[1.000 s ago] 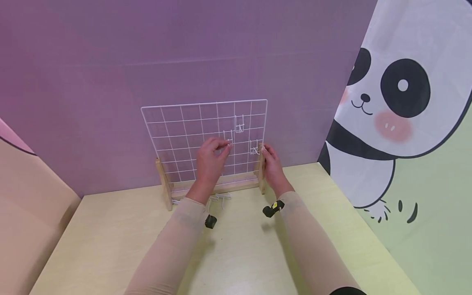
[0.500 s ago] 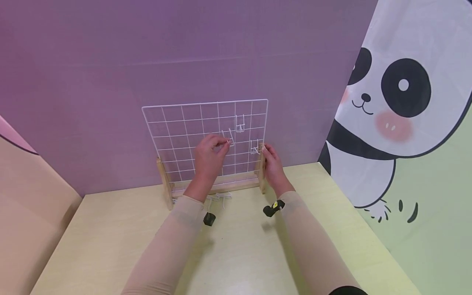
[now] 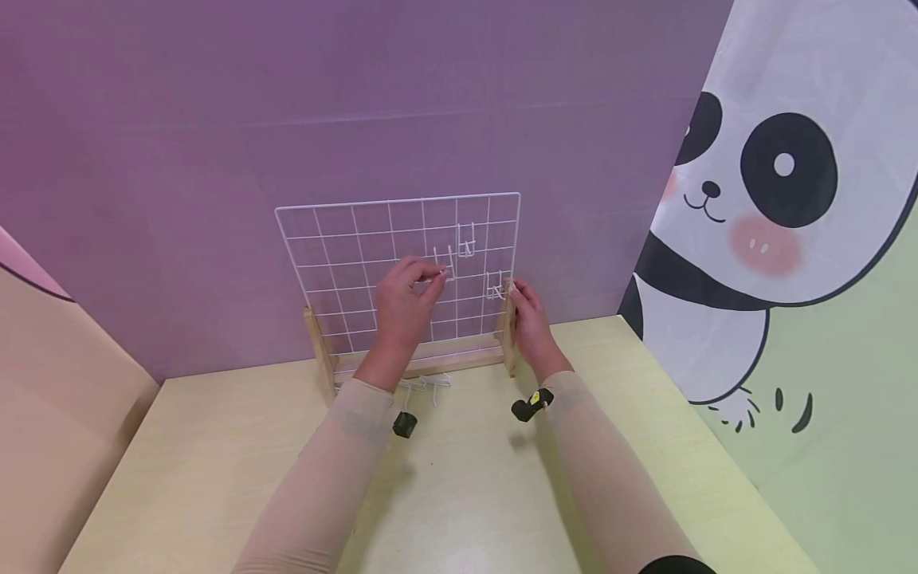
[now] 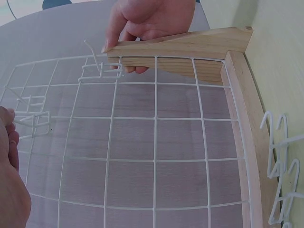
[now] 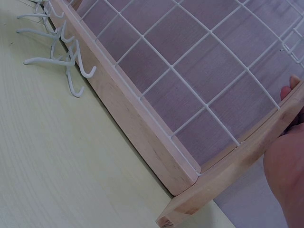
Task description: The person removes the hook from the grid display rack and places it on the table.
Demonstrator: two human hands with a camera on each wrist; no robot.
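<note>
A white wire grid panel (image 3: pixel 398 201) stands upright in a wooden stand (image 3: pixel 320 351). My left hand (image 3: pixel 403 303) is in front of the grid, right of its middle, pinching a white wire hook (image 4: pixel 38 121) between thumb and fingertips by its projecting prong. The hook's two upright wires show above the fingers and overlap the grid in the head view. My right hand (image 3: pixel 529 323) grips the stand's right post (image 4: pixel 175 45), its fingers wrapping behind the wood. Two similar hooks hang on the grid, an upper hook (image 3: pixel 466 241) and a lower hook (image 3: pixel 496 287) beside the right post.
Several loose white hooks (image 5: pixel 71 59) lie on the pale wooden table (image 3: pixel 459 494) along the front foot of the stand. Behind the grid rises a purple wall backdrop (image 3: pixel 215 199). A panda picture (image 3: pixel 760 239) covers the right side.
My left hand has shifted slightly left and up with the hook, which tilted and then came back nearly upright. My right hand has stayed on the post.
</note>
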